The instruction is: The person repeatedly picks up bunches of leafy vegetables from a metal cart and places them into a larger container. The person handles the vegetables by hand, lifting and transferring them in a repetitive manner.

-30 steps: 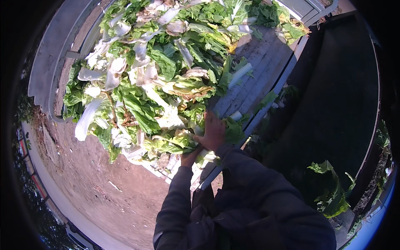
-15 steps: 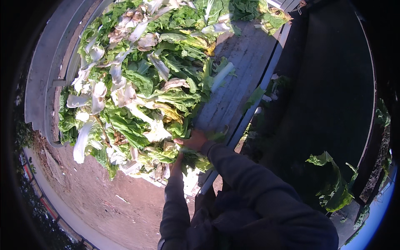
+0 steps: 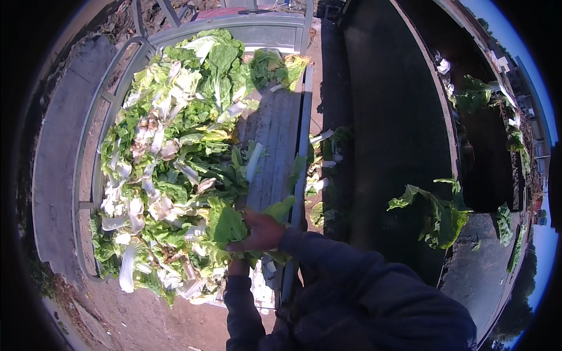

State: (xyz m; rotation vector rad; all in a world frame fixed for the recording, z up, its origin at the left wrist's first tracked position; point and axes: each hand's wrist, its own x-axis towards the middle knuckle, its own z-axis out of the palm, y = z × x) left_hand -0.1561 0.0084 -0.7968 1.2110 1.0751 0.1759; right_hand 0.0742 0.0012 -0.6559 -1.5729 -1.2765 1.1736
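The right hand (image 3: 261, 231) lies flat, fingers spread, pressing on a pale green leaf (image 3: 225, 225) at the near edge of the heap of leafy greens (image 3: 170, 169) (white stalks mixed through), which fills the grey cart bed (image 3: 275, 128). The left hand (image 3: 237, 267) is mostly buried under leaves; its grip probably can't be judged.

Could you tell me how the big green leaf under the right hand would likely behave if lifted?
The broad crinkled green leaf under the right hand looks thin, so probably floppy and light. Its pale rib may snap if bent. It lies loose on the heaped leaf pile, so neighbours may slide.
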